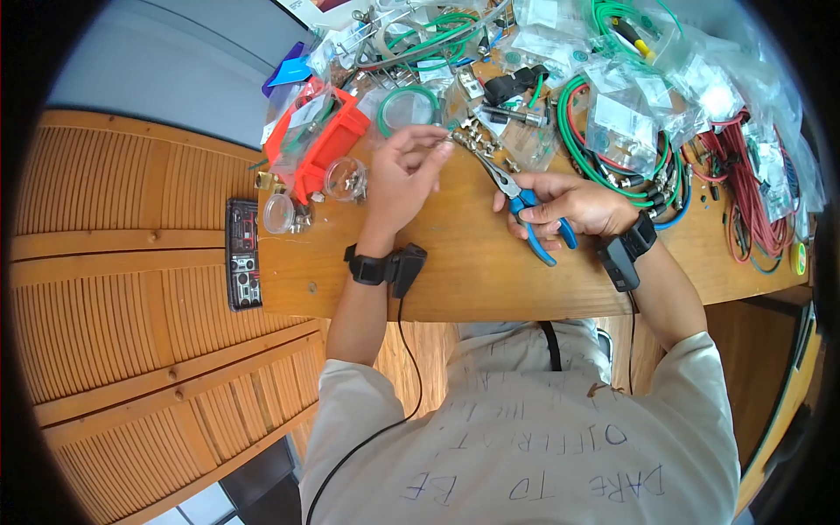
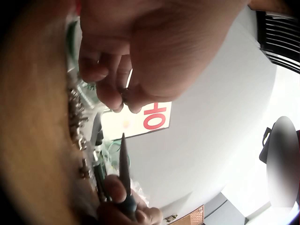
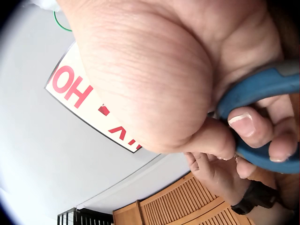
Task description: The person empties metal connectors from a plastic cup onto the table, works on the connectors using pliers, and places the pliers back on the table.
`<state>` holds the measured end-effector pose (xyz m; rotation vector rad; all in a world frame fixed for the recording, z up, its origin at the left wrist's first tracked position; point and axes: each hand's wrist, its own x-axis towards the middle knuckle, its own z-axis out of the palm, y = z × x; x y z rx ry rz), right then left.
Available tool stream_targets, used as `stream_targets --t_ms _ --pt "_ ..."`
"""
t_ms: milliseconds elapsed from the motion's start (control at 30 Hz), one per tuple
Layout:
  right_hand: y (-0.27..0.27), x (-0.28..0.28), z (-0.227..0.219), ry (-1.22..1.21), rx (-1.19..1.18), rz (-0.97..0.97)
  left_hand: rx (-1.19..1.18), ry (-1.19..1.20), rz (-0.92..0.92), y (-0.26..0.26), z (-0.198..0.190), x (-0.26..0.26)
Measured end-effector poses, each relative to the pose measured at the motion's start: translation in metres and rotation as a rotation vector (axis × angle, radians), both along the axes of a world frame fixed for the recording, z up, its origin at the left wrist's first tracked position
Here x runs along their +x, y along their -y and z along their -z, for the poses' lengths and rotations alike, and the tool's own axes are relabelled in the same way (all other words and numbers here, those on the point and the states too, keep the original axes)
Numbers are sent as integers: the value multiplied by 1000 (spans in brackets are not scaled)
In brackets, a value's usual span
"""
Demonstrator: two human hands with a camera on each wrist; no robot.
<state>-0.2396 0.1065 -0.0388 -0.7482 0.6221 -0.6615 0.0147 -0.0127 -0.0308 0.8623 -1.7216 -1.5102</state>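
Note:
My left hand (image 1: 402,179) is raised over the table, thumb and fingertips pinching a small metal piece (image 2: 124,95), mostly hidden by the fingers. In my right hand (image 1: 582,206) I grip needle-nose pliers (image 1: 500,179), fingers around the blue handles (image 3: 255,89). Their jaws point up and left toward the left hand's fingertips; in the left wrist view the pliers' tip (image 2: 123,137) stands apart from the pinched piece. Several small metal connectors (image 1: 472,140) lie in a heap on the table just beyond the tip.
A red bin (image 1: 337,140) and small clear containers (image 1: 278,213) stand left on the wooden table (image 1: 472,280). Coiled green cables (image 1: 573,166), plastic bags (image 1: 621,131) and red cables (image 1: 752,188) crowd the back and right. A tool case (image 1: 243,254) sits beside the left edge.

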Motion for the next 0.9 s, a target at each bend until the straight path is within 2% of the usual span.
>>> stream_targets --t_ms 100,133,200,233,267,333,467,700,767,800,867,900 --pt "1 -1 2 18 2 7 -215 209 -233 2 -23 19" --pt "1 0 4 44 8 19 -214 214 -238 2 -29 29" --pt "2 0 6 42 20 26 -434 378 -296 5 -41 52" --pt "3 0 8 36 31 40 -467 419 -332 11 -37 67" --pt "3 0 9 43 30 43 -470 424 -329 11 -41 76" --pt "4 0 12 95 48 43 -521 680 -413 7 -48 92" --pt "3 1 10 47 29 48 -568 775 -385 9 -34 108" --pt "1 -1 7 20 -31 20 -591 715 -424 0 -52 79" --pt "0 -1 6 6 -45 11 -575 559 -339 -9 -54 61" --pt "0 -1 7 -3 -66 -8 -576 559 -336 -12 -51 53" --pt "-2 -1 7 -11 -86 -25 -622 602 -162 -17 -44 34" --pt "-2 -1 6 6 -84 -45 -622 602 -160 -21 -40 23"
